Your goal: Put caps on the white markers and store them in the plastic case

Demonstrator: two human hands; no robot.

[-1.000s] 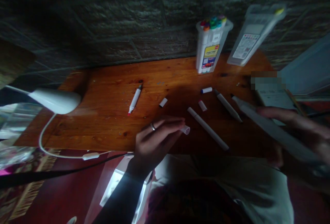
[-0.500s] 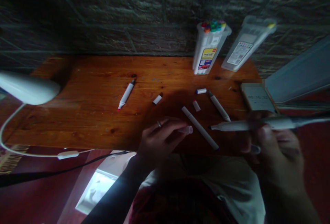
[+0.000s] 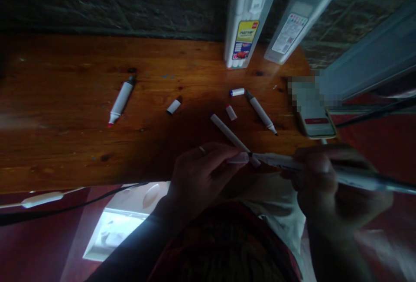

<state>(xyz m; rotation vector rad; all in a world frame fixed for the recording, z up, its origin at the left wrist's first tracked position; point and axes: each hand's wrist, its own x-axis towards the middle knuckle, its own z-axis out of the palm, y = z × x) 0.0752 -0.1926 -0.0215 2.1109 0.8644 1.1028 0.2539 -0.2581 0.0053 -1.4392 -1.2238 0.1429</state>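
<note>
My left hand point(image 3: 208, 169) pinches a pale marker cap point(image 3: 238, 158), its open end facing right. In my right hand point(image 3: 334, 182) is an uncapped marker point(image 3: 279, 160), held almost level with its dark tip at the mouth of that cap. Whether the tip is inside cannot be told. Beneath the two hands lies a capped white marker point(image 3: 229, 134). Beyond it are an uncapped dark-tipped marker point(image 3: 261, 112), a blue-ended cap point(image 3: 237, 92) and a red-ended cap point(image 3: 231, 112). Farther left rest a black-ended cap point(image 3: 173, 106) and a red-tipped marker point(image 3: 121, 100).
A clear case full of markers point(image 3: 248, 22) stands at the back of the wooden table point(image 3: 65, 100), beside a nearly empty clear case point(image 3: 294, 22). A phone point(image 3: 313, 113) lies at the right edge. Behind is a stone wall point(image 3: 162, 4). A white cable point(image 3: 42, 199) hangs below the front edge.
My right hand has brought the marker in from the right and turned its tip toward the cap in my left hand. The view has moved closer and to the right; the lamp has left it.
</note>
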